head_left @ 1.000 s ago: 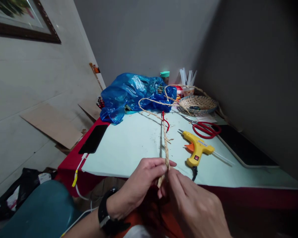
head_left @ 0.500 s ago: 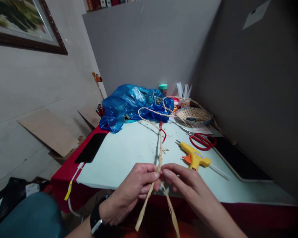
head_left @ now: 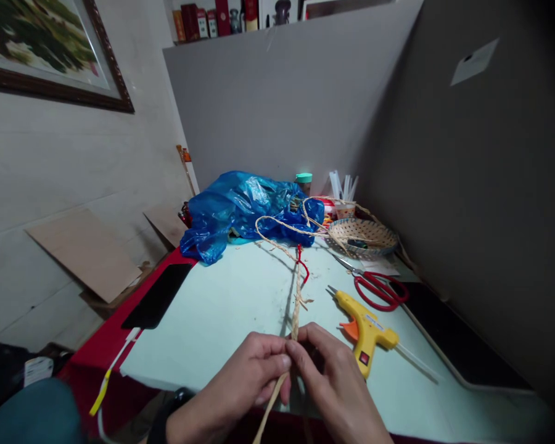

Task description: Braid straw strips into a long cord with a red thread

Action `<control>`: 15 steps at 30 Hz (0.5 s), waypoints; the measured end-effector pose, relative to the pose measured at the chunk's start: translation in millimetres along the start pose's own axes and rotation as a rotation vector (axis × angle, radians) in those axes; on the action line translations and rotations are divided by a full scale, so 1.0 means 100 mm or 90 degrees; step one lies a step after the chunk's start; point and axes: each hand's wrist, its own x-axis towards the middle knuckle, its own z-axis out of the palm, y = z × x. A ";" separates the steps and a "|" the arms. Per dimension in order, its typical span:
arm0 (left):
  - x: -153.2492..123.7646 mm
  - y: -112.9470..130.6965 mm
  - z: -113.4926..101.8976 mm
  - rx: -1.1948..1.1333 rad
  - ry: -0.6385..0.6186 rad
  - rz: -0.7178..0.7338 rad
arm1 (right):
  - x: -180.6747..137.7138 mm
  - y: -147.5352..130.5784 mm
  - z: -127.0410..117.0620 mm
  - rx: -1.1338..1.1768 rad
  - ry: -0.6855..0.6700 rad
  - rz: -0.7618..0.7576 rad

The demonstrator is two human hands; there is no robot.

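Observation:
A tan braided straw cord [head_left: 296, 305] runs from my fingers across the pale green table [head_left: 231, 308] towards the back, where it loops over a blue plastic bag [head_left: 240, 206]. A red tie [head_left: 302, 265] is knotted on it partway along. My left hand [head_left: 240, 385] and my right hand [head_left: 333, 385] meet at the table's front edge, both pinching the cord's near end. A loose flat strand [head_left: 268, 410] hangs down below my left fingers.
A yellow glue gun [head_left: 365, 330] lies just right of my hands, red scissors [head_left: 377, 288] behind it. A woven basket [head_left: 363, 235], glue sticks [head_left: 345, 185] and a green-capped jar [head_left: 304, 180] stand at the back. A black phone [head_left: 158, 295] lies at left, a dark tablet [head_left: 457, 339] at right.
My hands have closed together on the cord's end, gathering the two spread strands so only one hangs visible. The view has tilted upward, showing a shelf above the back wall.

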 end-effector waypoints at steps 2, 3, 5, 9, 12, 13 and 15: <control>0.02 0.05 -0.01 0.032 -0.008 0.000 | 0.01 0.01 -0.01 -0.027 -0.002 -0.030; 0.02 0.08 -0.01 0.056 -0.013 0.003 | 0.02 0.02 -0.02 -0.038 -0.003 -0.045; 0.00 0.15 -0.04 0.128 -0.016 0.006 | 0.04 0.03 -0.05 -0.061 -0.005 -0.075; -0.08 0.34 -0.15 0.369 0.026 0.034 | 0.11 0.08 -0.12 -0.112 -0.019 -0.127; -0.09 0.51 -0.27 0.493 0.122 0.059 | 0.17 0.12 -0.17 -0.133 -0.023 -0.139; -0.05 0.56 -0.31 0.500 0.152 0.065 | 0.18 0.13 -0.18 -0.135 -0.031 -0.140; 0.08 0.65 -0.39 0.473 0.164 0.077 | 0.21 0.12 -0.19 -0.142 -0.063 -0.137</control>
